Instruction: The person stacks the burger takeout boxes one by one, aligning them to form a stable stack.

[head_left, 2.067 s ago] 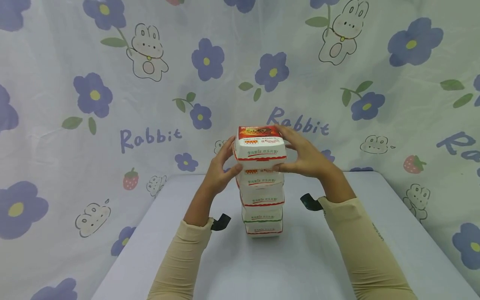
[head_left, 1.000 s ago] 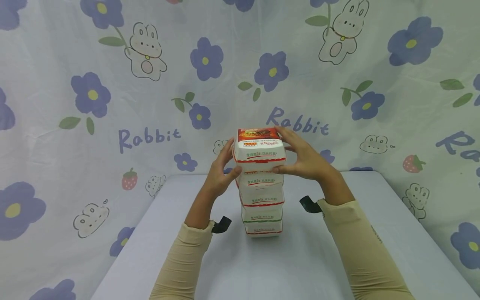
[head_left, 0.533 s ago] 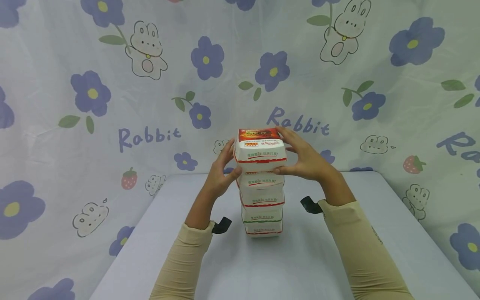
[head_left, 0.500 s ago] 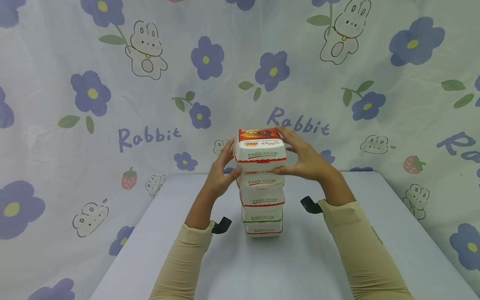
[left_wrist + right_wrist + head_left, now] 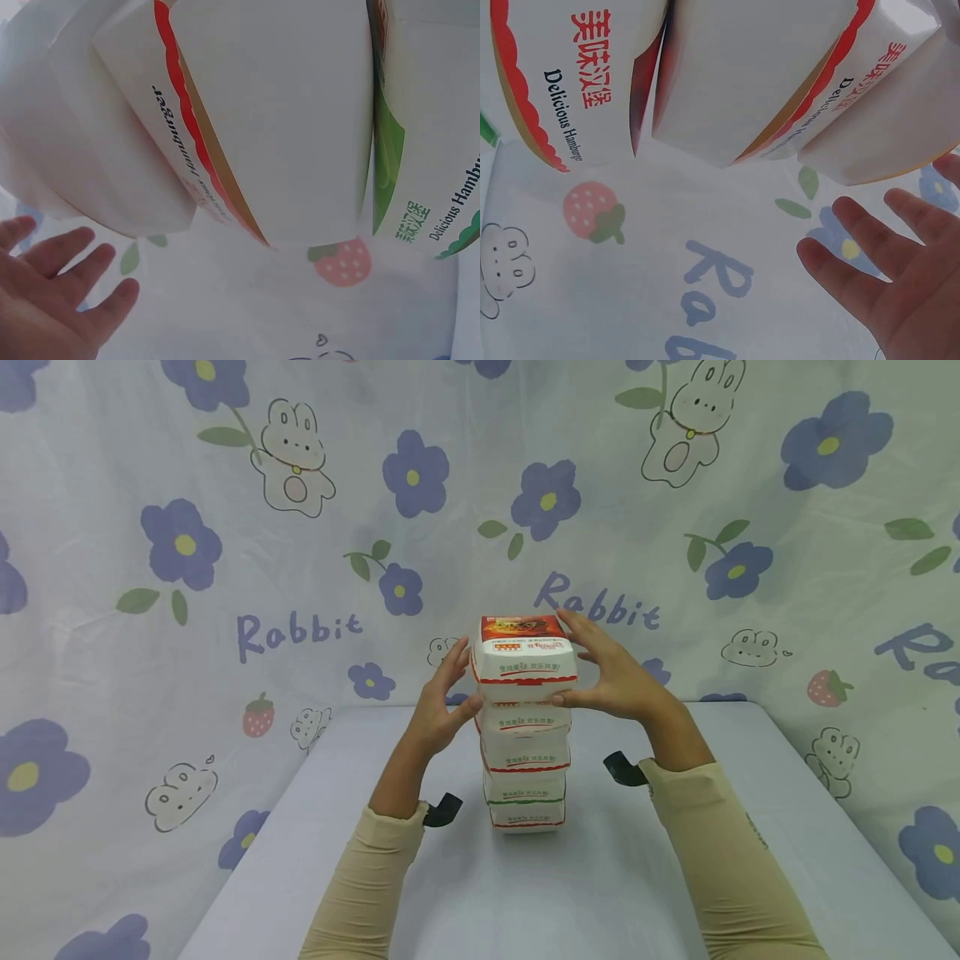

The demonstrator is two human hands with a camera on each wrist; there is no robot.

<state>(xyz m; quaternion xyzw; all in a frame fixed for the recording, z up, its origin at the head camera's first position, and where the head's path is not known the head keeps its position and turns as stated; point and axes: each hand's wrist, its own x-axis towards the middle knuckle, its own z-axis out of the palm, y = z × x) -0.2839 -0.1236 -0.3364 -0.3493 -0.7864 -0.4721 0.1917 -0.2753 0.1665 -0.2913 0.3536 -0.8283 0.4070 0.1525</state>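
Observation:
A tall stack of white burger boxes stands on the table in the head view, its layers slightly out of line. The uppermost burger box has a red printed lid and a red wavy edge. My left hand is at its left side, the thumb near the front corner. On the other side is my right hand, its thumb at the front right corner. Both wrist views show the left fingers and right fingers spread and fairly straight beside the boxes; whether some fingertips touch cannot be told.
The white table extends around the stack. Behind it hangs a curtain with rabbits, purple flowers and strawberries. A black wrist mount juts from the left cuff and another black mount from the right one.
The upper boxes and my right hand appear slightly further right. My left hand has hardly moved, and a thin gap now shows between its fingers and the uppermost box.

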